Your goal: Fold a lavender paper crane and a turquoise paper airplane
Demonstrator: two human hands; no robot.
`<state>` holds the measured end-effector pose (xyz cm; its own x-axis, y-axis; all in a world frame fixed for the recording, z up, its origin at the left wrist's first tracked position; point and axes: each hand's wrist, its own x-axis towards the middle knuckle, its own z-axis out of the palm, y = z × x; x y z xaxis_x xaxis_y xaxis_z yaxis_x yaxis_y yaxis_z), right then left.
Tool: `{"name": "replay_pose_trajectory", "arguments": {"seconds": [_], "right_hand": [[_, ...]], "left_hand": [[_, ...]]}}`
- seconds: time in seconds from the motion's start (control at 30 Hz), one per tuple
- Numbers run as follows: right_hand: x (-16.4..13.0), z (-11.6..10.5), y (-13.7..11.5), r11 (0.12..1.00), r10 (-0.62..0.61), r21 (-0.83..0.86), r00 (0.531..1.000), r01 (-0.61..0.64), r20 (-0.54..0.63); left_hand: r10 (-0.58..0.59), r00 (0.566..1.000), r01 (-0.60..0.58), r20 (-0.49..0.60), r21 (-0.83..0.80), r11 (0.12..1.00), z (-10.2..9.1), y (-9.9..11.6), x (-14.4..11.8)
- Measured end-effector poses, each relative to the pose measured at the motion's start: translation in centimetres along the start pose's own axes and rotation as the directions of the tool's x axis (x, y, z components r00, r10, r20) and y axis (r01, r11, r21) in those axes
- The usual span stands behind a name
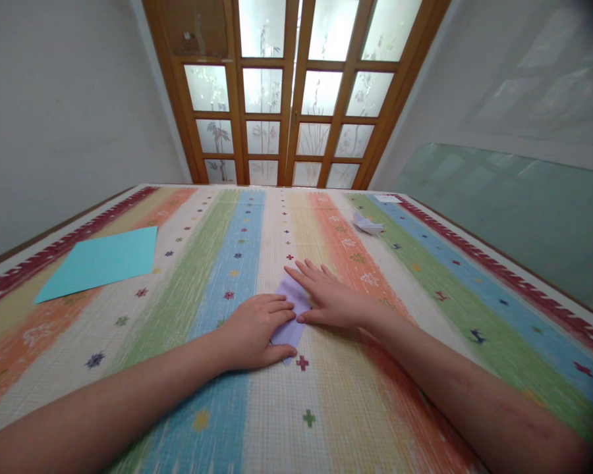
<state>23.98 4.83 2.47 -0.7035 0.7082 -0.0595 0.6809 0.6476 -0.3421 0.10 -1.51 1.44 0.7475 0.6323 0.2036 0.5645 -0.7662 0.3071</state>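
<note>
A folded piece of pale purple paper [296,293] lies flat on the striped tablecloth in front of me. My left hand [261,331] rests on its left and lower part, fingers stretched out and thumb along the near end. From the other side my right hand [326,295] presses on its upper right part, with the fingers spread toward the far tip. Both hands cover much of the paper, so its full outline and folds are partly hidden.
A turquoise sheet of paper [103,260] lies at the left. Toward the back right sits a small folded white-lilac paper shape [367,224]. A flat white paper [387,198] is near the far right corner. The striped tablecloth [217,408] covers the table; wooden glazed doors [287,112] stand beyond.
</note>
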Motion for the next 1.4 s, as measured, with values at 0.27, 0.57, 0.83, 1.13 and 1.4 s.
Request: {"name": "replay_pose_trajectory", "arguments": {"seconds": [0.27, 0.57, 0.83, 1.13, 1.4], "right_hand": [[-0.2, -0.6, 1.7, 0.999, 0.049, 0.009, 0.999, -0.049, -0.009], [-0.5, -1.0, 1.5, 0.958, -0.119, 0.219, 0.951, 0.186, -0.285], [-1.5, -2.4, -2.8, 0.966, -0.25, 0.069, 0.968, 0.25, -0.006], [-1.7, -1.5, -5.3, 0.96, -0.178, -0.226, 0.984, 0.168, -0.025], [-1.4, -1.5, -3.2, 0.955, -0.27, -0.14, 0.961, 0.26, -0.061]], "left_hand": [[-0.017, 1.0, 0.016, 0.008, 0.021, 1.0, 0.3, -0.2, -0.2], [0.03, 0.997, -0.028, -0.072, 0.024, 0.999, -0.1, -0.1, -0.2], [-0.184, 0.961, 0.193, -0.208, 0.023, 0.981, -0.7, -0.7, -0.5], [-0.406, 0.893, 0.381, -0.193, -0.155, 0.912, -0.6, -2.3, -0.9], [0.002, 1.0, -0.01, -0.03, -0.255, 0.967, -1.8, -1.2, -1.5]]}}
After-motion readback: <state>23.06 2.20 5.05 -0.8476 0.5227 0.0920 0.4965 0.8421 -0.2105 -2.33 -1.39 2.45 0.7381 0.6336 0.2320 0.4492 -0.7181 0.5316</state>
